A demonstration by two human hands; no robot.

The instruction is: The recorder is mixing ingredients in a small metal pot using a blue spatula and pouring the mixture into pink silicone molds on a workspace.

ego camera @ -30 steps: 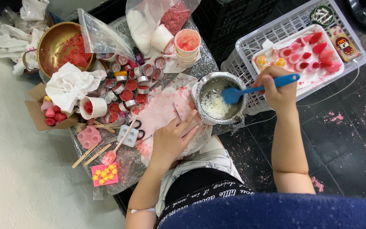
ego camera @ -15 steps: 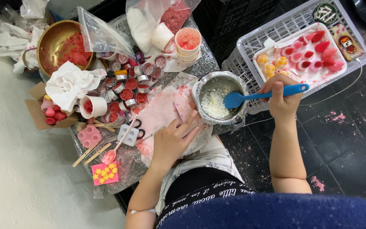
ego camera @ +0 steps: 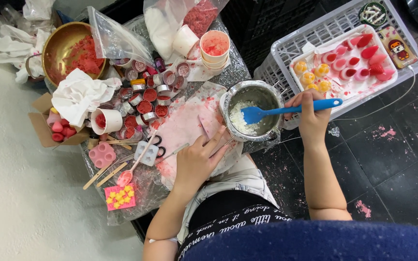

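Observation:
My right hand (ego camera: 309, 116) grips the handle of a blue spatula (ego camera: 286, 110), whose blade lies inside a small metal pot (ego camera: 253, 116) on white flakes (ego camera: 240, 121). My left hand (ego camera: 198, 159) rests flat on a pink-stained sheet (ego camera: 180, 128) beside the pot, fingertips at the pot's near rim, holding nothing. The pot stands at the right edge of a cluttered low table.
Several small tins of red wax (ego camera: 143, 104), a brass bowl (ego camera: 66, 50), white cups (ego camera: 105, 121), a paper cup stack (ego camera: 215, 48), silicone moulds (ego camera: 101, 154), wooden sticks (ego camera: 105, 175) and plastic bags crowd the table. A white crate (ego camera: 286, 53) holds a tray of red and yellow candles (ego camera: 344, 63).
My right hand and the spatula have dropped slightly and shifted, stirring in the pot; the blade now points further left. My left hand has stayed in place.

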